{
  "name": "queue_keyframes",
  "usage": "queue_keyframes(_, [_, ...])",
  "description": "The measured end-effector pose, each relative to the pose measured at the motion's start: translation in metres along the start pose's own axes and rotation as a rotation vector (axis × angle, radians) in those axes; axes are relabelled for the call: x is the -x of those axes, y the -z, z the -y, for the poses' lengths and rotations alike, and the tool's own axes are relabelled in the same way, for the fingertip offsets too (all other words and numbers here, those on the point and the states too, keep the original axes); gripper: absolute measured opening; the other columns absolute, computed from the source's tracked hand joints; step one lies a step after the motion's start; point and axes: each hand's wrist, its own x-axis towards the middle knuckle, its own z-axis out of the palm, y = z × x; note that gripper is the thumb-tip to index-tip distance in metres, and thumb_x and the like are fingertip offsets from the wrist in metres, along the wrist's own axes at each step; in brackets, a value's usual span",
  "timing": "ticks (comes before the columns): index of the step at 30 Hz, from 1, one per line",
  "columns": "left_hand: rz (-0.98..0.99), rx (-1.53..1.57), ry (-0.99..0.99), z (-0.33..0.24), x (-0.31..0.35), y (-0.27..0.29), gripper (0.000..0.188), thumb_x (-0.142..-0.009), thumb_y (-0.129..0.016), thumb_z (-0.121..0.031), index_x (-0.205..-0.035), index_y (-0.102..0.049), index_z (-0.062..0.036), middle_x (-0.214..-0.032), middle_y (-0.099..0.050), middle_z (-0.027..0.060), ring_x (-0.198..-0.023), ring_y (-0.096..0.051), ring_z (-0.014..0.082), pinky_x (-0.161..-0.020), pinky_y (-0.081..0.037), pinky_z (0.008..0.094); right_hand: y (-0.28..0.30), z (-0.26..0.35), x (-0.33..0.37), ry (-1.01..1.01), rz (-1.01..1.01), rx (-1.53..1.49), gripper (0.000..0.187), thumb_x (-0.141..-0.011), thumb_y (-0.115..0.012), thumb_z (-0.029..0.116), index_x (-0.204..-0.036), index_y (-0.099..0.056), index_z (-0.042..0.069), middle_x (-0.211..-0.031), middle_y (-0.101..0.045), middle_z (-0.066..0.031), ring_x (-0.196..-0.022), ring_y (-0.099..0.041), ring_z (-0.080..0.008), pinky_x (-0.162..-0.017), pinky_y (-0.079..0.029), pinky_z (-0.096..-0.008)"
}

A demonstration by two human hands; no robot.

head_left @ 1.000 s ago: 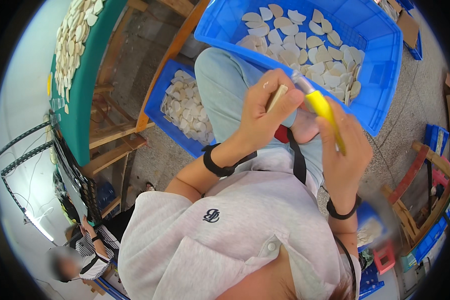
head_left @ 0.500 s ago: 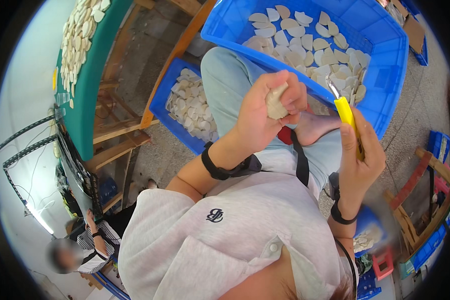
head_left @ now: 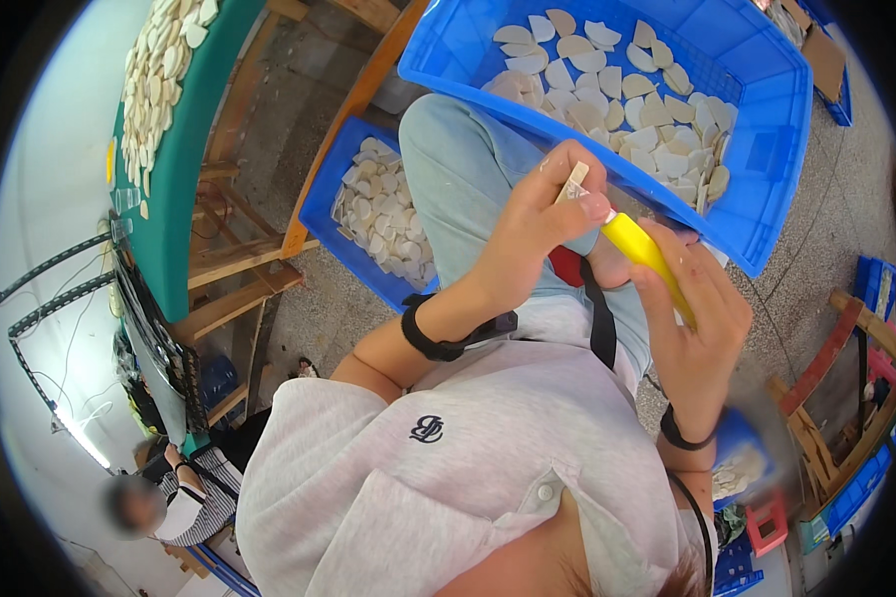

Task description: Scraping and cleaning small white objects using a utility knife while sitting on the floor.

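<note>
My left hand (head_left: 525,231) is closed on a flat off-white piece (head_left: 574,180), which shows edge-on between the thumb and curled fingers. My right hand (head_left: 702,323) grips a knife with a yellow handle (head_left: 649,261). Its tip meets the left thumb and the piece, and the metal blade is mostly hidden there. Small pale flecks lie on the left fingers. Just beyond both hands stands a big blue bin (head_left: 767,214) with many off-white half-round pieces (head_left: 657,134) in it.
A smaller blue bin (head_left: 314,204) of similar pieces sits left of my knee. Farther left, a green-topped table (head_left: 201,129) on a wooden frame carries more pieces. A person (head_left: 194,488) works at the lower left. Wooden framing (head_left: 811,448) stands at the right.
My right hand has brought the knife leftward against the piece in my left hand. The left hand has turned the piece from its flat face to its edge.
</note>
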Motion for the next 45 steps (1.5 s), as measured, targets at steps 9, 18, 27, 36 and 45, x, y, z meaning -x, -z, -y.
queue_keyframes(9, [-0.01, -0.172, -0.11, 0.002, 0.002, 0.002, 0.021, -0.084, -0.046, -0.023, -0.093, -0.045, -0.0035, -0.09, -0.041, 0.0035, -0.089, -0.039, 0.0114, -0.08, -0.032, 0.0228, 0.006, 0.004, -0.001, -0.031, 0.066, 0.051, 0.029, -0.072, -0.07, 0.011, -0.098, -0.064, 0.003, -0.076, -0.062, -0.0083, -0.059, -0.058, -0.0218, -0.051, -0.043, -0.0277])
queue_keyframes(18, [-0.005, -0.239, -0.12, 0.003, 0.003, 0.004, 0.021, -0.086, -0.045, -0.024, -0.093, -0.045, -0.0043, -0.09, -0.041, 0.0031, -0.087, -0.038, 0.0109, -0.078, -0.033, 0.0222, 0.006, 0.005, 0.0, -0.014, 0.085, 0.137, 0.031, -0.07, -0.071, 0.013, -0.099, -0.064, 0.004, -0.07, -0.058, -0.0064, -0.053, -0.054, -0.0198, -0.048, -0.04, -0.028])
queue_keyframes(27, [-0.065, -0.315, -0.318, 0.013, -0.002, 0.007, 0.021, -0.087, -0.052, -0.024, -0.079, -0.046, -0.0052, -0.071, -0.041, 0.0045, -0.07, -0.038, 0.0169, -0.064, -0.031, 0.0288, 0.005, 0.005, -0.003, 0.008, 0.087, 0.182, 0.031, -0.071, -0.071, 0.013, -0.099, -0.064, 0.005, -0.066, -0.055, -0.0053, -0.05, -0.051, -0.0187, -0.046, -0.039, -0.0285])
queue_keyframes(36, [-0.022, 0.032, 0.003, 0.008, -0.003, 0.009, 0.033, -0.092, -0.034, -0.034, -0.075, -0.045, -0.0078, -0.077, -0.045, 0.001, -0.072, -0.04, 0.0109, -0.064, -0.032, 0.0232, -0.008, -0.016, -0.005, -0.091, -0.16, 0.218, 0.023, -0.08, -0.065, 0.012, -0.101, -0.063, 0.004, -0.079, -0.061, -0.009, -0.06, -0.056, -0.021, -0.054, -0.043, -0.0277])
queue_keyframes(45, [0.183, 0.625, 0.281, 0.003, -0.015, 0.012, 0.039, -0.089, -0.03, -0.043, -0.064, -0.037, -0.0127, -0.065, -0.037, 0.0003, -0.061, -0.035, 0.0137, -0.052, -0.028, 0.026, 0.002, -0.02, 0.004, -0.382, -0.161, -0.037, 0.022, -0.083, -0.062, 0.012, -0.101, -0.062, -0.001, -0.082, -0.062, -0.0101, -0.065, -0.054, -0.0129, -0.058, -0.041, -0.0237])
